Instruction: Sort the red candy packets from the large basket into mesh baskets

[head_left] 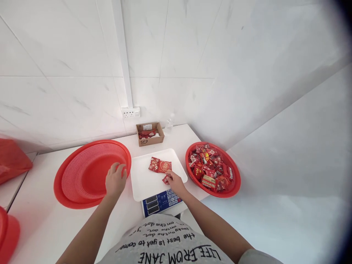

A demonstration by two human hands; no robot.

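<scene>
A white tray (143,183) rests on a blue weighing scale (152,206). Two red square packets (165,166) lie on it side by side. My right hand (176,183) is over the tray's right part, its fingers closed on a small red packet (165,180). Over the right edge of an empty red mesh basket (79,179) hangs my left hand (116,179), fingers apart and holding nothing. To the right of the tray a second red basket (237,183) holds several red snack packets (209,167).
A small cardboard box (151,141) with red packets stands behind the tray, beside a clear plastic bottle (169,123). A red bag (13,161) and part of a red container (9,229) are at the far left. Walls border the white table (35,183).
</scene>
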